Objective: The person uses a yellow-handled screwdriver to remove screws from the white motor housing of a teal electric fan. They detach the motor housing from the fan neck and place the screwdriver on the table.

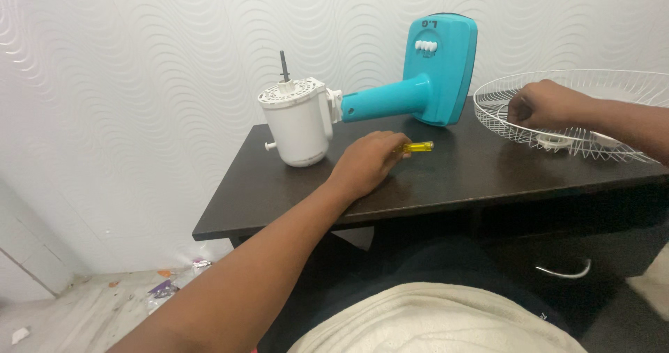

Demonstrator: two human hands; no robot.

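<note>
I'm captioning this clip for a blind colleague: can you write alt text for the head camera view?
A person's left hand rests on a yellow-handled screwdriver on a dark table, while the right hand grips the rim of a white wire fan guard. Behind the screwdriver lies a dismantled fan: white motor housing with bare shaft, joined to a turquoise base.

We see two bare forearms, no sleeves, watch or rings in view. Our left hand (366, 161) sits mid-frame, our right hand (543, 105) at upper right. At bottom centre we wear a cream, ribbed-knit top; above it there is dark, near-black clothing over the lap.
</note>
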